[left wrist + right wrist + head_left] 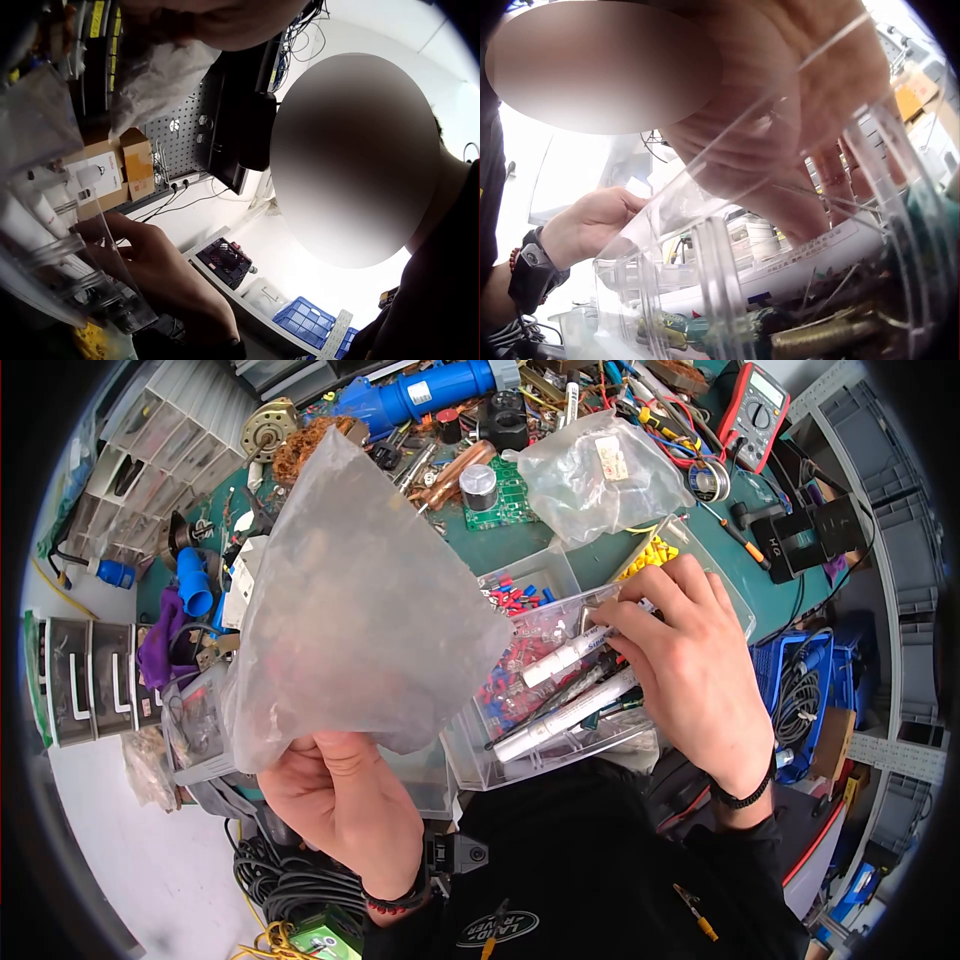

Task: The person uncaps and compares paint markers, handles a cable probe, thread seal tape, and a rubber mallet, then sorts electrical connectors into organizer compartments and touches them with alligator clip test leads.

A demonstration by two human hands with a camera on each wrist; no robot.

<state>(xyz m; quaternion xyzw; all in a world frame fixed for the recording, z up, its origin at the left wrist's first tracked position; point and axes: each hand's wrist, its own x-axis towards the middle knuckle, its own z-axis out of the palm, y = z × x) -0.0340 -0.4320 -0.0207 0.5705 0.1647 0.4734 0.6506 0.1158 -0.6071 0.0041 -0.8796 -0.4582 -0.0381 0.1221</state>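
The plastic bag (365, 585) spreads beyond the left hand (345, 800) pinching its edge.

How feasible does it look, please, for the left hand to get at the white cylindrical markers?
Probably not: the left hand holds a translucent plastic bag, while the right hand partly covers the markers.

A translucent plastic bag (370, 590), wrinkled and raised, is pinched at its lower edge by the fingers of the left hand (345, 810). Two white markers (562, 659), the upper bearing blue lettering, slant within a clear plastic box (532, 768), beneath the right hand (705, 670).
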